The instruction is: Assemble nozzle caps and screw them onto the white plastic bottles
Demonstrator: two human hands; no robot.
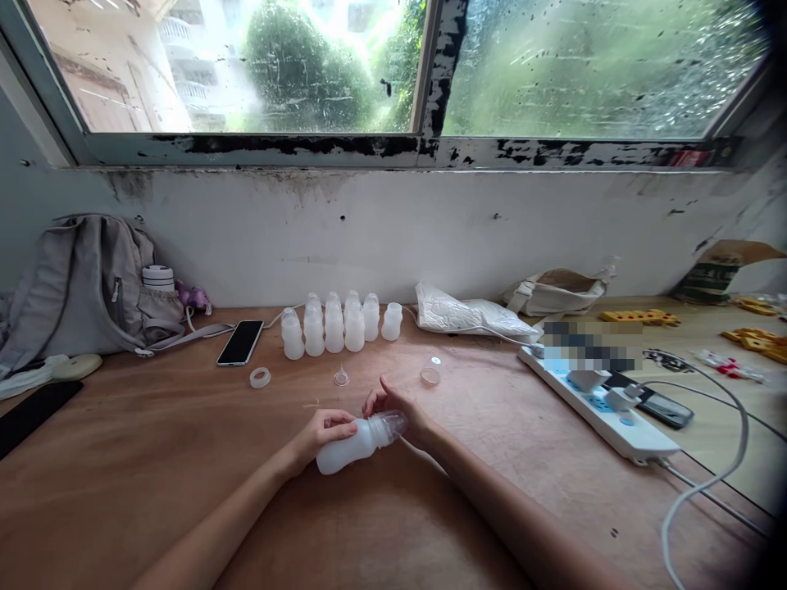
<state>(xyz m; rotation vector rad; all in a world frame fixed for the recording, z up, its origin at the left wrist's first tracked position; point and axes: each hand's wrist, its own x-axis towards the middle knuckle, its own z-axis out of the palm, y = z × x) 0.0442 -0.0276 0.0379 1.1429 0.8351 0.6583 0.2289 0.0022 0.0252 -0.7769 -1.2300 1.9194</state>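
A translucent white baby bottle [348, 451] lies tilted above the table, its clear-capped end to the right. My left hand [323, 434] is closed around its body. My right hand [397, 410] is at the capped end, with the thumb raised and the palm side against the cap; its fingers are partly hidden. Beyond my hands lie a white collar ring [260, 378], a clear nipple [341, 375] and a clear cap [430, 374]. Several capped baby bottles [334, 324] stand grouped behind them, with one uncapped bottle [392, 321] at their right.
A phone [240, 342] and a grey backpack [92, 279] are at the left. A silvery padded pouch [470, 315] and a beige bag [557, 291] lie along the wall. On the right, a white power strip [599, 406] holds plugs with trailing cables [725, 467].
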